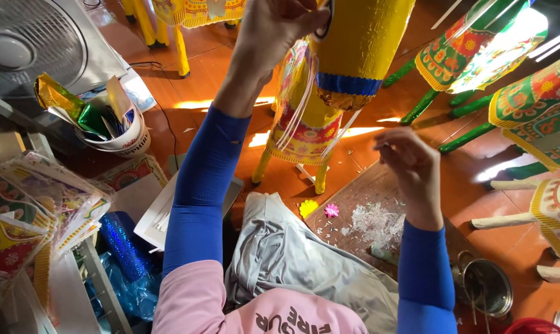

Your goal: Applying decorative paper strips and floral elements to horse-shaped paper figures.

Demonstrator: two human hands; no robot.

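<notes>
1. Paper animal figure (pixel 329 80): yellow body with a blue band and a gold fringe, a patterned red, yellow and green cloth piece over its back, yellow legs. It is held up in the upper middle of the view, above the orange floor (pixel 212 74); its lower legs reach down towards the floor near a brown board.
2. Left hand (pixel 274 34): raised, blue sleeve, fingers closed against the upper left side of the figure at a dark ring-shaped part (what exactly the fingertips pinch cannot be told).
3. Right hand (pixel 413 167): lower and to the right of the figure, not touching it; thumb and forefinger pressed together in a narrow pinch on something too small to make out.
4. White strips (pixel 295 105): thin, hanging along the figure's side below the left hand.
5. Brown board (pixel 354 198): lies on the floor under the right hand, strewn with white paper scraps (pixel 376 222); a yellow flower cutout (pixel 308 208) and a pink flower cutout (pixel 332 210) lie at its near edge.
6. Metal pot (pixel 487 286): on the floor, lower right.
7. Green-legged figures (pixel 478 49): several, with patterned covers, upper right; unpainted white ones at the right edge.
8. White cup (pixel 116 136): left, holding gold and green foil pieces.
9. Fan (pixel 26 43): upper left corner.
10. Stack of printed paper sheets (pixel 32 204): left edge, with a blue glitter roll (pixel 120 244) beside it.
</notes>
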